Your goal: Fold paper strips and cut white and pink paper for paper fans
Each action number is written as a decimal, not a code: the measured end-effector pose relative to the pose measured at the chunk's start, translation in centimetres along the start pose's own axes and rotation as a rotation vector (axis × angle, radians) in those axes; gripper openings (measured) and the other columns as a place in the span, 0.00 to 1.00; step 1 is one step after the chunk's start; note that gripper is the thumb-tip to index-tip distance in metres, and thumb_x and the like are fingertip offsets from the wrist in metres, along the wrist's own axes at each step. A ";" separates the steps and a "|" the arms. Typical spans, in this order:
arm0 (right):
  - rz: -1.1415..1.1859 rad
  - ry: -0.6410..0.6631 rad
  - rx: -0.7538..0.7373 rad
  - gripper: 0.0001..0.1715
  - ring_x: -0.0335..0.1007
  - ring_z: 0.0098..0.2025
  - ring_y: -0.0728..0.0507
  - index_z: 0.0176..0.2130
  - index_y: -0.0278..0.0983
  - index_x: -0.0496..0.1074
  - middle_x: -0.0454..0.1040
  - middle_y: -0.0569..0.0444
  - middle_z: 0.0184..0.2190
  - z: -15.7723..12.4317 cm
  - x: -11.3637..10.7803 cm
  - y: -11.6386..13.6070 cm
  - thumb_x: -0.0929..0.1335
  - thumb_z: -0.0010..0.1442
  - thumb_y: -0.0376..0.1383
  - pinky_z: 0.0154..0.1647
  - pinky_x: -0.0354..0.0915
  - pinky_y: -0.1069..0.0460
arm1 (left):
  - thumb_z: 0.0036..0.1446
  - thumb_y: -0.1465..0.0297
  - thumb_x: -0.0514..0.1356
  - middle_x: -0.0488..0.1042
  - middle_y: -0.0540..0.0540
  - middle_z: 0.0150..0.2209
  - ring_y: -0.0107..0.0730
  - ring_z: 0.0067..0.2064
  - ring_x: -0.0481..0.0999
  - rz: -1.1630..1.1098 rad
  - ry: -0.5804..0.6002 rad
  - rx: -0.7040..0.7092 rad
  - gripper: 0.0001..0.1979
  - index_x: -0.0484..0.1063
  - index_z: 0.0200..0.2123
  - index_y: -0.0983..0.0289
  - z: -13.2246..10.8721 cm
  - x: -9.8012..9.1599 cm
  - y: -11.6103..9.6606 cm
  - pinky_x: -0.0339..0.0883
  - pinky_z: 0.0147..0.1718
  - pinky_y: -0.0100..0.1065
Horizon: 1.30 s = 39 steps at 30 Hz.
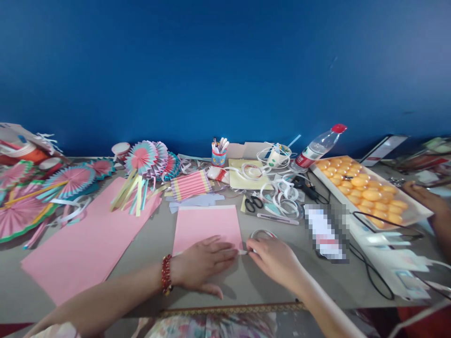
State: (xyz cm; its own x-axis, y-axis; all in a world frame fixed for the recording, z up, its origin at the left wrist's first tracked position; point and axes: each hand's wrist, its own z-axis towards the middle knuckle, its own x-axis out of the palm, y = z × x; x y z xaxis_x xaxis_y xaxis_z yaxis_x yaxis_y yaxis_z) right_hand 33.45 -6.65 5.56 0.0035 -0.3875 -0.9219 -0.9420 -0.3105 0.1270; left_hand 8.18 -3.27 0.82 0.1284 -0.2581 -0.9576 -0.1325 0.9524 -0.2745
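A pink square sheet (207, 223) lies flat on the grey table (246, 286). My left hand (206, 263), with a red bead bracelet at the wrist, is spread flat over the sheet's near edge. Just right of the sheet's near right corner, my right hand (268, 258) is closed on the end of a thin white strip (243, 252), which runs along that near edge. A roll of white tape (263, 233) shows behind my right hand, partly hidden by it.
Large pink sheets (77, 244) and folded paper fans (141, 159) lie left. Beyond the sheet are a pleated paper (192, 185), scissors (253, 203) and a cutter (278, 218). To the right are a bottle (317, 148), a phone (324, 232), an orange-filled tray (366, 188) and another person's hand (428, 199).
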 end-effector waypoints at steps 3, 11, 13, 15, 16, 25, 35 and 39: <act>-0.032 0.009 0.012 0.09 0.75 0.40 0.42 0.41 0.40 0.73 0.78 0.51 0.36 -0.1 0.2 0.4 0.63 0.64 0.32 0.36 0.58 0.52 | 0.65 0.48 0.49 0.65 0.64 0.62 0.47 0.63 0.62 0.014 -0.031 0.004 0.35 0.60 0.64 0.68 1.0 0.9 0.0 0.48 0.65 0.43; -0.084 0.012 0.108 0.11 0.76 0.37 0.42 0.41 0.40 0.72 0.79 0.50 0.33 -0.4 0.6 1.4 0.62 0.64 0.32 0.31 0.55 0.52 | 0.65 0.48 0.50 0.61 0.64 0.65 0.47 0.60 0.64 0.071 -0.107 0.049 0.32 0.66 0.59 0.67 1.6 2.8 0.6 0.55 0.61 0.42; -0.085 0.007 0.113 0.11 0.76 0.37 0.43 0.41 0.40 0.72 0.79 0.50 0.33 -0.3 0.6 1.6 0.62 0.64 0.31 0.30 0.55 0.52 | 0.64 0.47 0.50 0.61 0.64 0.65 0.48 0.60 0.64 0.076 -0.112 0.058 0.32 0.67 0.58 0.68 1.5 2.7 0.6 0.55 0.61 0.42; -0.089 0.006 0.113 0.12 0.76 0.36 0.42 0.41 0.39 0.73 0.79 0.50 0.32 -0.2 0.6 1.7 0.62 0.63 0.30 0.30 0.54 0.52 | 0.64 0.47 0.51 0.61 0.64 0.65 0.48 0.60 0.64 0.081 -0.113 0.064 0.32 0.68 0.56 0.67 1.6 2.6 0.6 0.55 0.61 0.42; -0.091 0.007 0.110 0.12 0.76 0.36 0.42 0.40 0.39 0.73 0.79 0.51 0.32 -0.1 0.6 1.7 0.62 0.63 0.30 0.30 0.54 0.52 | 0.63 0.46 0.51 0.61 0.64 0.65 0.48 0.60 0.64 0.081 -0.111 0.062 0.32 0.68 0.56 0.67 1.6 2.5 0.5 0.55 0.60 0.42; -0.056 -0.031 0.082 0.12 0.74 0.36 0.43 0.39 0.39 0.73 0.78 0.50 0.33 -0.4 1.2 1.8 0.61 0.65 0.31 0.33 0.54 0.51 | 0.58 0.40 0.52 0.62 0.63 0.64 0.50 0.61 0.63 0.014 -0.101 0.002 0.41 0.63 0.61 0.67 2.0 3.2 0.5 0.53 0.61 0.43; 0.057 -0.480 0.115 0.14 0.70 0.32 0.44 0.35 0.39 0.72 0.75 0.52 0.28 -3.4 6.0 0.6 0.60 0.67 0.30 0.36 0.56 0.50 | 0.60 0.41 0.50 0.65 0.61 0.62 0.51 0.59 0.64 0.008 -0.039 -0.006 0.39 0.64 0.60 0.67 2.0 2.6 0.4 0.55 0.60 0.46; 0.156 -0.702 0.132 0.13 0.72 0.30 0.44 0.40 0.39 0.71 0.77 0.53 0.32 -4.7 6.9 -1.7 0.59 0.70 0.37 0.34 0.59 0.52 | 0.61 0.44 0.51 0.65 0.62 0.62 0.48 0.58 0.65 0.023 -0.035 0.024 0.35 0.67 0.59 0.65 1.9 2.4 0.4 0.53 0.61 0.46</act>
State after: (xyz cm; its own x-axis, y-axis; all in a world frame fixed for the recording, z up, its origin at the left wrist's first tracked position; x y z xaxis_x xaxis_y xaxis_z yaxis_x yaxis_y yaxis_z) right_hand 36.62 -12.84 0.72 -0.3083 0.2425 -0.9199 -0.9467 -0.1730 0.2717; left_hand 10.34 -3.24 -1.45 0.1596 -0.2311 -0.9598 -0.1125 0.9616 -0.2502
